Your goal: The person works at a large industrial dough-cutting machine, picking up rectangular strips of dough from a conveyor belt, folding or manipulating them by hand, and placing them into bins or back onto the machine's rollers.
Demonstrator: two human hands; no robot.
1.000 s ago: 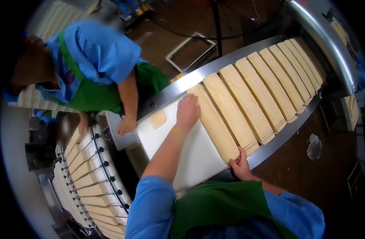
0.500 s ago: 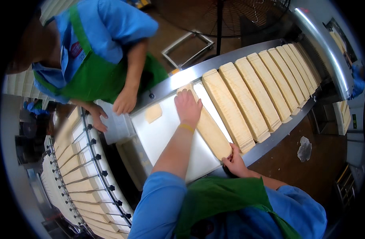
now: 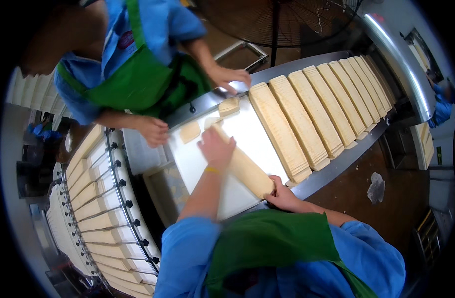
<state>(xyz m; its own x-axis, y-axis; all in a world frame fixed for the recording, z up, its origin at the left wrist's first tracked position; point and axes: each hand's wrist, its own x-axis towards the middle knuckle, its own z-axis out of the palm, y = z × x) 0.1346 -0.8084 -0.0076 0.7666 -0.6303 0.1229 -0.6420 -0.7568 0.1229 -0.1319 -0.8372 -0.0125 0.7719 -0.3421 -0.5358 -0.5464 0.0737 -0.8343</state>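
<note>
A long, cream-coloured stack of what look like dough sheets (image 3: 248, 168) lies slantwise on the white board (image 3: 227, 201). My left hand (image 3: 217, 148) grips its far end, fingers over the top and left side, slightly blurred. At the near end, my right hand (image 3: 283, 195) is closed around the corner, with the thumb below. Short cut pieces of the same material lie at the board's far side: one block (image 3: 229, 106) and a flat piece (image 3: 190, 131). A third small piece is partly hidden behind my left hand.
Several similar stacks (image 3: 279, 134) stand in a row on the metal-edged conveyor (image 3: 331, 171) to the right. Across from me, a co-worker's hands (image 3: 230, 78) reach near the board. A clear plastic bin (image 3: 140, 151) stands left; beyond it, a rack with black knobs (image 3: 122, 184) carries pale strips.
Both my hands have shifted left with the dough stack, widening its gap from the row. A small block now shows at the far edge. The co-worker's hand has reached rightward.
</note>
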